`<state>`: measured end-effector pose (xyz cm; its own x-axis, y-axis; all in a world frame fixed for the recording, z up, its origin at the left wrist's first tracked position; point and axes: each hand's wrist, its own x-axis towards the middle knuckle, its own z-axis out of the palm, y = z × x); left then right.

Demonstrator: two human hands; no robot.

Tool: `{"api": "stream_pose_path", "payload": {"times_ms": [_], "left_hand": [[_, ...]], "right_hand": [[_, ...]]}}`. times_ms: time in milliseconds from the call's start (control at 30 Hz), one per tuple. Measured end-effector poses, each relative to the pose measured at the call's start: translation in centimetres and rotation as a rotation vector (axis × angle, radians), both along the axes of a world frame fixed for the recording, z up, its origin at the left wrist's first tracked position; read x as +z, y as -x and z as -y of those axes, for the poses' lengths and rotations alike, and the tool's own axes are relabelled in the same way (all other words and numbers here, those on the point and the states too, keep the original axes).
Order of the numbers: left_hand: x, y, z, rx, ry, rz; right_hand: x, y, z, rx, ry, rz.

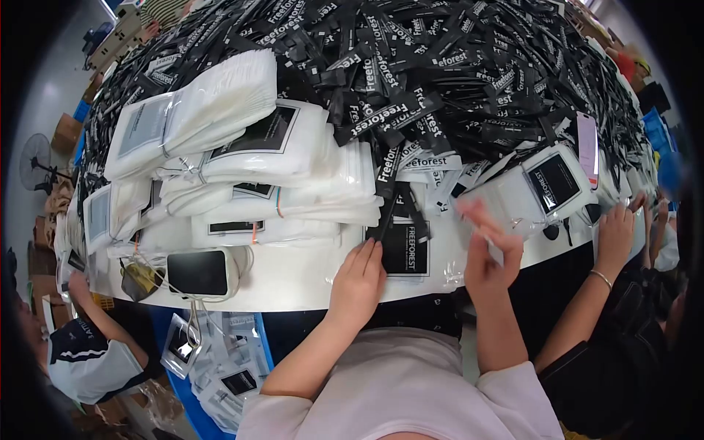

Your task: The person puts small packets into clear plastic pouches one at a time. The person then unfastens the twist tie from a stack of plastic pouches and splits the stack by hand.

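L hand (359,275) on strip (385,209), R (494,260) part-open

my t-shirt (411,389) is plain pale pinkish white. the pile of packets (455,66) is black with white lettering, the stacked bags (205,117) milky white with black labels, and along the desk's (308,290) near edge sits a blue bin (187,400).

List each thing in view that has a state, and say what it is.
Left hand: lowered at a narrow packet
Right hand: raised, fingers bent
Black packets: heaped loose
White bags: stacked, in banded bundles
Device: screen dark
Blue bin: open, holding labelled packets
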<state>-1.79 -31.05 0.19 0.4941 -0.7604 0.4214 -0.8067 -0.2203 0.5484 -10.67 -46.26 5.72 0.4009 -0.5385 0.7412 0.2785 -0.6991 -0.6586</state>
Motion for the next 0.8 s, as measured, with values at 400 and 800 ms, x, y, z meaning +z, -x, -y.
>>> {"api": "stream_pose_path", "payload": {"times_ms": [400,800], "left_hand": [[7.2,0.8,-4.5,-0.246,0.198,-0.073],[1.4,0.8,0.1,-0.355,-0.138,0.079]], "right_hand": [[1.6,2.3,-2.3,0.376,0.402,-0.369],[-6.9,8.0,-1.1,-0.174,-0.276,-0.009]]}}
